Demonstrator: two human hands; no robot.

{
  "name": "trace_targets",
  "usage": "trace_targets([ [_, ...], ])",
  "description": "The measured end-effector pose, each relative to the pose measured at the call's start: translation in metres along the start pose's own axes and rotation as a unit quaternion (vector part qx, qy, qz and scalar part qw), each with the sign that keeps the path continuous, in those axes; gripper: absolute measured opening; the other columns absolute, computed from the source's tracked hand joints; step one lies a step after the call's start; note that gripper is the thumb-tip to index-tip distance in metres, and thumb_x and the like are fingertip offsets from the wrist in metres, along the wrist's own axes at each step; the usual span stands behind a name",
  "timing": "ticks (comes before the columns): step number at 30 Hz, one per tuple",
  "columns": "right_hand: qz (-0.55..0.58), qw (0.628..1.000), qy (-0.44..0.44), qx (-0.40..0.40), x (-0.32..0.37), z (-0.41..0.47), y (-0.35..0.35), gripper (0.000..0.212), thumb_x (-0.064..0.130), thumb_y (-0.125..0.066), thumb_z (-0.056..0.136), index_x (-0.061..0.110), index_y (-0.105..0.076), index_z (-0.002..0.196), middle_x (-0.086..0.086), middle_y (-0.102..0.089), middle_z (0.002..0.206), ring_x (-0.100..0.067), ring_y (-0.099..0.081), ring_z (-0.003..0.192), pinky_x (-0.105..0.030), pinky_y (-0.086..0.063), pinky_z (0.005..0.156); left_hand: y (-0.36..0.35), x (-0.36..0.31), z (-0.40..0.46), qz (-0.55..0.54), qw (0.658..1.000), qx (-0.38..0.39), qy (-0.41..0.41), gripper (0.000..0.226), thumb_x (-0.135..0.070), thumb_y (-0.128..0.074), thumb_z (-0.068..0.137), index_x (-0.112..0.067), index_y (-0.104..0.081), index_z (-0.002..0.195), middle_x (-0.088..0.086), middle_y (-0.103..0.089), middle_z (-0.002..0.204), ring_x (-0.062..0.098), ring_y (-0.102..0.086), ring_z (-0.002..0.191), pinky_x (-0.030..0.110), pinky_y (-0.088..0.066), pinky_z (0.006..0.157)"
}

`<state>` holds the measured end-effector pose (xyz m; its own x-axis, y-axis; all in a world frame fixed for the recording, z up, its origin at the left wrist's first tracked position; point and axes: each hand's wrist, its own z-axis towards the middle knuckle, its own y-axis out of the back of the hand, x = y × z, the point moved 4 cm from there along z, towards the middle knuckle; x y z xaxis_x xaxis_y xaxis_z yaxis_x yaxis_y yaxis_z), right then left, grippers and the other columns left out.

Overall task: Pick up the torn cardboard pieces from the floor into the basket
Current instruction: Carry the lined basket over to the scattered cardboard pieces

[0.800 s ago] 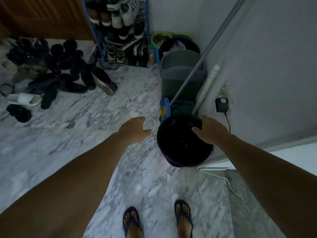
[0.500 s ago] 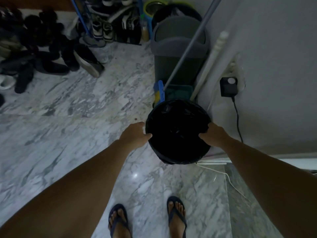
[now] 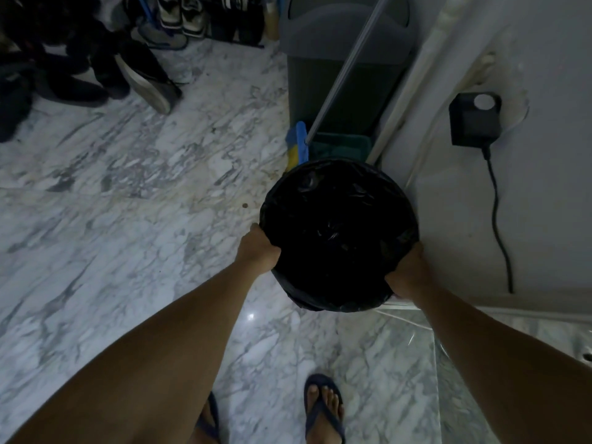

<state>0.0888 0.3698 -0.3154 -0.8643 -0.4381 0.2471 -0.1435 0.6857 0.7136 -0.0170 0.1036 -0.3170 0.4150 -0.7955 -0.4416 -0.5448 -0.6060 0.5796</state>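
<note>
Basket (image 3: 339, 232): I judge it light, liner slippery | left hand (image 3: 258, 251), right hand (image 3: 405, 274): each grip clasps opposite rim sides.

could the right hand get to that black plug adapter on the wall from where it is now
Probably not right away. The right hand grips the rim of the black-lined basket, so it would have to let go first. Nothing stands between it and the adapter, which sits farther along the wall.
</note>
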Motion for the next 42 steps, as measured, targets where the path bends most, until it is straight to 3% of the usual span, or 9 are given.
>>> trace_targets([
  [11,0.012,0.999,0.033,0.009,0.032,-0.039,0.014,0.079,0.007,-0.064,0.082,0.005,-0.019,0.147,-0.028,-0.048,0.134,-0.043,-0.049,0.124,-0.041,-0.041,0.103,0.04,0.027,-0.03,-0.066,0.994,-0.09,0.018,0.038,-0.008,-0.053,0.076,0.002,-0.054,0.112,0.017,-0.061,0.107,0.032,-0.06,0.094,0.032,-0.046,0.066],
  [14,0.01,0.999,0.03,0.013,0.059,-0.063,0.03,0.064,0.014,-0.065,0.082,-0.002,-0.035,0.136,-0.025,-0.054,0.127,-0.042,-0.054,0.117,-0.041,-0.047,0.096,0.072,0.031,-0.06,-0.092,0.988,-0.118,0.036,0.038,-0.007,-0.054,0.077,0.005,-0.053,0.113,0.021,-0.061,0.105,0.03,-0.057,0.085,0.029,-0.041,0.052],
  [18,0.056,0.997,0.046,0.008,0.102,-0.108,0.059,0.027,0.019,-0.062,0.081,-0.004,-0.059,0.095,-0.014,-0.061,0.092,-0.03,-0.06,0.086,-0.032,-0.051,0.074,0.126,0.03,-0.106,-0.161,0.969,-0.163,0.09,0.028,-0.008,-0.056,0.073,0.009,-0.053,0.095,0.025,-0.057,0.084,0.038,-0.06,0.077,0.043,-0.044,0.049],
  [20,0.078,0.995,0.054,0.014,0.125,-0.127,0.073,0.029,0.021,-0.056,0.083,-0.002,-0.058,0.1,-0.016,-0.06,0.1,-0.026,-0.055,0.085,-0.031,-0.045,0.072,0.153,0.03,-0.131,-0.231,0.951,-0.169,0.12,0.012,-0.005,-0.054,0.076,0.002,-0.046,0.081,0.014,-0.045,0.07,0.027,-0.05,0.062,0.03,-0.034,0.043],
  [24,0.08,0.994,0.063,0.03,0.172,-0.174,0.101,0.037,0.025,-0.04,0.095,0.0,-0.054,0.119,-0.021,-0.055,0.116,-0.033,-0.055,0.106,-0.037,-0.045,0.094,0.199,0.038,-0.177,-0.38,0.888,-0.189,0.177,0.019,0.005,-0.049,0.079,0.007,-0.052,0.097,0.014,-0.051,0.087,0.022,-0.046,0.064,0.029,-0.037,0.061],
  [27,0.087,0.991,0.094,0.037,0.209,-0.216,0.112,0.055,0.035,-0.04,0.093,-0.003,-0.051,0.131,-0.021,-0.055,0.127,-0.038,-0.055,0.111,-0.041,-0.045,0.097,0.239,0.049,-0.22,-0.457,0.837,-0.221,0.202,0.03,0.005,-0.045,0.079,0.012,-0.053,0.108,0.011,-0.047,0.075,0.021,-0.042,0.06,0.028,-0.031,0.053],
  [32,0.042,0.983,0.18,-0.01,0.27,-0.286,0.11,0.068,0.049,-0.041,0.099,-0.009,-0.047,0.134,-0.024,-0.054,0.132,-0.04,-0.055,0.116,-0.04,-0.046,0.093,0.301,0.076,-0.278,-0.547,0.76,-0.292,0.192,0.055,-0.033,-0.056,0.074,0.002,-0.057,0.117,0.011,-0.061,0.092,0.029,-0.06,0.078,0.032,-0.047,0.061],
  [35,0.016,0.973,0.231,-0.026,0.304,-0.329,0.098,0.058,0.042,-0.046,0.1,-0.01,-0.053,0.124,-0.026,-0.061,0.118,-0.04,-0.062,0.104,-0.042,-0.054,0.086,0.336,0.104,-0.308,-0.504,0.754,-0.362,0.215,0.072,-0.059,-0.052,0.085,0.002,-0.056,0.123,0.018,-0.062,0.114,0.037,-0.061,0.102,0.043,-0.053,0.088],
  [42,0.004,0.952,0.305,-0.015,0.371,-0.432,0.043,0.039,0.027,-0.06,0.092,-0.003,-0.057,0.117,-0.019,-0.064,0.102,-0.036,-0.064,0.088,-0.036,-0.054,0.07,0.409,0.192,-0.38,-0.429,0.752,-0.432,0.253,0.075,-0.059,-0.04,0.094,0.008,-0.054,0.123,0.026,-0.059,0.123,0.04,-0.057,0.111,0.044,-0.049,0.094],
])
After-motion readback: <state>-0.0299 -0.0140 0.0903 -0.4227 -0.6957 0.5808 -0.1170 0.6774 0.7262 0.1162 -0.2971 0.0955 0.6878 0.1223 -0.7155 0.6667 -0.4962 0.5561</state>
